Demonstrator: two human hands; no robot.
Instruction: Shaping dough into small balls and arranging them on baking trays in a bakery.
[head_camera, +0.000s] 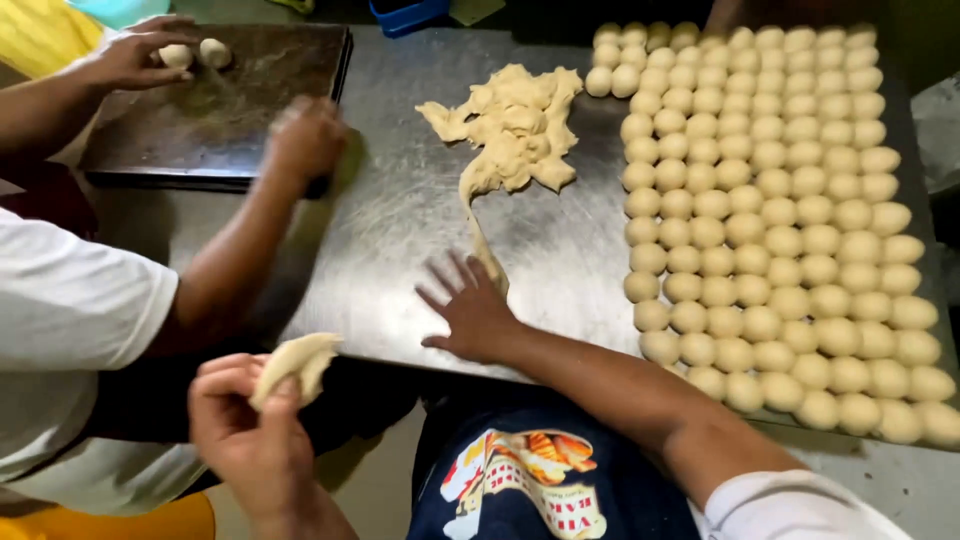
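dough piece (295, 365): pale, flattened lump, off the near edge of the surface, low left in view — held up in the air
left hand (250, 435): fingers curled, pinching the dough piece between thumb and fingertips
right hand (470, 310): fingers spread wide, palm flat on the metal surface (400, 220), holding nothing; fingertips touch the thin tail of the dough mass
dough mass (515, 125): ragged heap at centre of the surface, a narrow strip running down toward the right hand
dough balls (780, 210): many small round balls in tight rows, filling the right side of the surface, just beside the right forearm
dark board (215, 100): top left, on the surface
co-worker's hands: one (130, 55) at two small balls (195, 52) on the board, other (305, 135) closed at the board's edge — blurred
apron (530, 480): dark blue, printed patch, below the surface
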